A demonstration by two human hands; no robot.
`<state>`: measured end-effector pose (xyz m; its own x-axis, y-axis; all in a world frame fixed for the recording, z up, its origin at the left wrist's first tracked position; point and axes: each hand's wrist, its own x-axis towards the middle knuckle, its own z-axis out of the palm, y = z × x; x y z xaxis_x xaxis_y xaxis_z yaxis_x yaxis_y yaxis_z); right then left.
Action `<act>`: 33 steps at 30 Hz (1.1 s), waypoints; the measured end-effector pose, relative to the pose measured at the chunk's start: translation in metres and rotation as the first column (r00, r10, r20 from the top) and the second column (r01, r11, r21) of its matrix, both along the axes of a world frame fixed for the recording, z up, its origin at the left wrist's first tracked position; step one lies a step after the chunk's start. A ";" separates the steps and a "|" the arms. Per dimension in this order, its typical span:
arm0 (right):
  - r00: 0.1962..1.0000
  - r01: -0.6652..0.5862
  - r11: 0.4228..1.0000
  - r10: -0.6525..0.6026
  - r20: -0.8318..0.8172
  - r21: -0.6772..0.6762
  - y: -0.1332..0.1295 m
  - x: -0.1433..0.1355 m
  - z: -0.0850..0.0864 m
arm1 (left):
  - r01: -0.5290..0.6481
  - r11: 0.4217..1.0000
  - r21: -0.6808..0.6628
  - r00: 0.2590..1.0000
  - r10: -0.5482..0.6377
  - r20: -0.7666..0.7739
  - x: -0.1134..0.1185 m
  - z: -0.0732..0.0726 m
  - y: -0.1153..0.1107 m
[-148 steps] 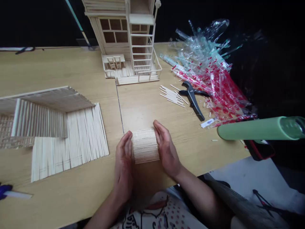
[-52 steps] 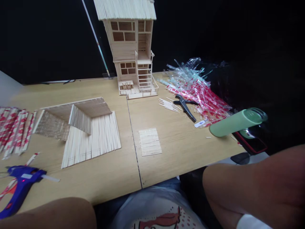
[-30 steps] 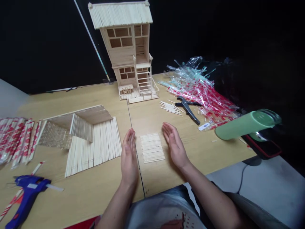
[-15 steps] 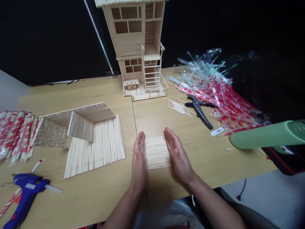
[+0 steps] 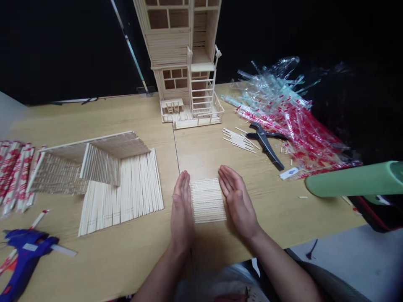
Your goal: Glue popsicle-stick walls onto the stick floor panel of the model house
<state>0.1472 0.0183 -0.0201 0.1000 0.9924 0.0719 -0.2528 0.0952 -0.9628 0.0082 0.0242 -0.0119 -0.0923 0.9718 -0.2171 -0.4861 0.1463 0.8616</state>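
A small panel of thin wooden sticks [image 5: 208, 201] lies flat on the table, its sticks side by side. My left hand [image 5: 182, 209] stands on edge along the panel's left side, fingers stretched out. Along the right side, my right hand [image 5: 237, 199] is held the same way, palm turned inward. Both hands are open and grip nothing; whether the palms touch the stick ends I cannot tell. To the left rests a larger stick structure [image 5: 138, 188] with a floor and upright walls. Behind the hands rises a stick model house [image 5: 168, 48] with a ladder and railing.
A blue glue gun [image 5: 27, 251] lies at the front left, near wrapped stick bundles [image 5: 15, 172]. On the right are cut sticks [image 5: 237, 140], black-handled pliers [image 5: 266, 144], a heap of plastic wrappers [image 5: 289, 113] and a green bottle [image 5: 352, 179] lying on its side.
The camera view has shifted slightly. Both hands stay beside the stick panel, with the right fingers a little more spread. The panel and other things appear unmoved on the table.
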 end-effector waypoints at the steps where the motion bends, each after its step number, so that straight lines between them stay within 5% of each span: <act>1: 1.000 -0.007 1.000 0.007 -0.004 -0.004 0.001 -0.001 0.000 | 0.003 1.000 -0.007 1.000 -0.003 0.008 0.000 0.000 0.000; 33: 0.997 -0.001 1.000 0.000 0.073 0.011 0.006 0.006 -0.006 | 0.025 1.000 0.011 1.000 -0.025 -0.008 -0.003 0.001 0.004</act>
<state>0.1528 0.0243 -0.0263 0.0937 0.9915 0.0898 -0.1824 0.1058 -0.9775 0.0051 0.0281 -0.0105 -0.0697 0.9762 -0.2054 -0.4754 0.1485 0.8671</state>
